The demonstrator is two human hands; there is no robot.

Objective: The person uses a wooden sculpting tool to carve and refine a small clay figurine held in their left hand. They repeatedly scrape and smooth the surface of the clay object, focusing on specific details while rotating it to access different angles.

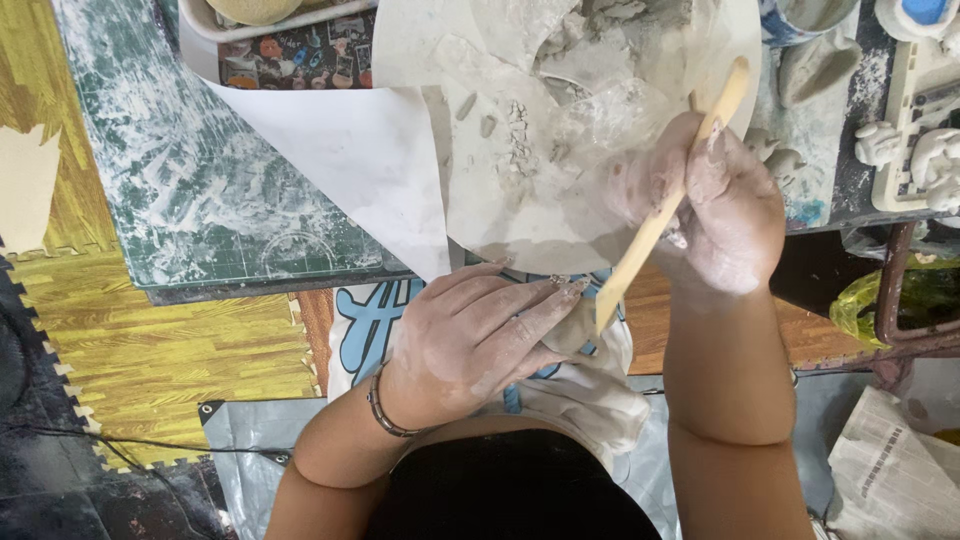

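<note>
The right hand [725, 215] is closed around a flat wooden modelling tool [665, 205], gripping it near the middle so that the rounded upper end points up over the round white board [480, 200] and the lower, wedge-shaped end slants down toward the lap. The left hand [475, 335] lies lower, its fingers stretched long and close together, curled lightly about a small lump of grey clay [580, 325]. The lump sits just at the tool's lower tip, over the white cloth with blue print [375, 325] on the person's lap, off the edge of the counter [200, 190].

Both hands are coated in pale, drying slip, and that looks like the main hazard: the hold on the clay is light and mostly fingertips, so the lump could slide out and drop onto the cloth or the floor mats [150, 350]. The tool's tip points at the left fingers, so a hard push could jab them or gouge the clay deeper than meant.

On the board, clay scraps and crumbs [520, 135] lie loose near the right wrist; a sweep of the forearm could scatter them. At the far right, small white clay figures [935, 160] stand on a cream tray, well apart from the hands.
</note>
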